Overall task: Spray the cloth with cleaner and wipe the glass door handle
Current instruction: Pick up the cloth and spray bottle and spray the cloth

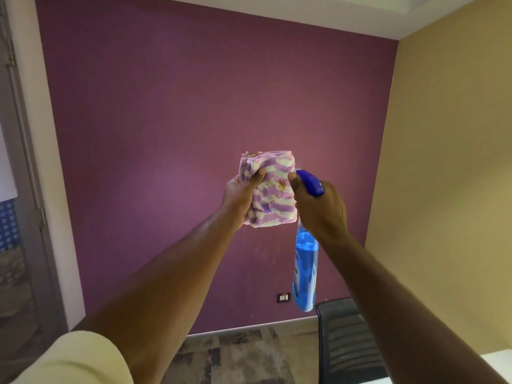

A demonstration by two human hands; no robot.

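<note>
Two bare forearms extend toward purple wall (194, 106). Left hand (239, 199) grips one folded striped cloth (270, 189); just right of cloth, right hand (321, 207) clasps one blue spray bottle (304, 270).

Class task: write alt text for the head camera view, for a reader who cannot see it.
A left hand holds up a folded striped cloth while the right hand aims a blue spray bottle at it, before a purple wall.
</note>
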